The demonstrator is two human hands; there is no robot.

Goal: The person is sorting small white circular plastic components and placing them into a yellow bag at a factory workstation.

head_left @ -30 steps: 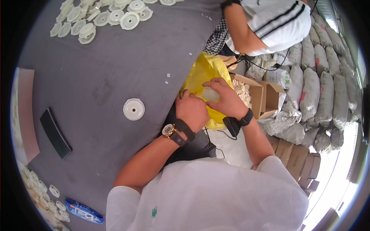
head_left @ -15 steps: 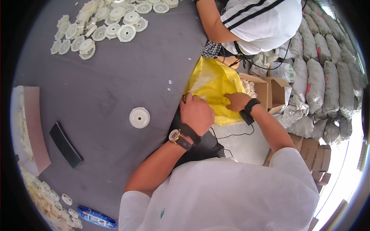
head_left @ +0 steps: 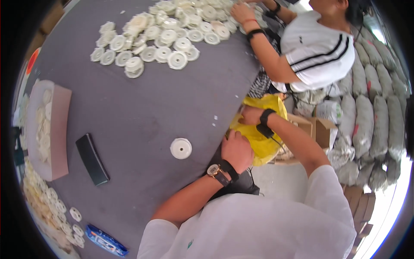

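A yellow plastic bag (head_left: 265,144) hangs at the right edge of the grey-covered table, its mouth facing up. My left hand (head_left: 237,151), a watch and a black band on its wrist, is closed on the bag's near rim by the table edge. Farther away, my right hand (head_left: 251,115), with a black strap on the wrist, has its fingers curled at the bag's far-left rim; the fingertips are partly hidden. One white round plastic disc (head_left: 181,148) with a centre hole lies by itself on the table, left of my left hand.
A heap of similar discs (head_left: 177,36) covers the far table, where a co-worker's hands (head_left: 243,14) work. At left lie a pink-sided box (head_left: 59,134) of parts, a black phone (head_left: 92,159) and a blue packet (head_left: 106,240). Cartons (head_left: 324,131) and stacked sacks (head_left: 364,121) stand right.
My right hand has moved from the bag's right side to its far-left rim, and the bag's mouth has drawn narrower. The view has shifted, showing more of the co-worker and the heap.
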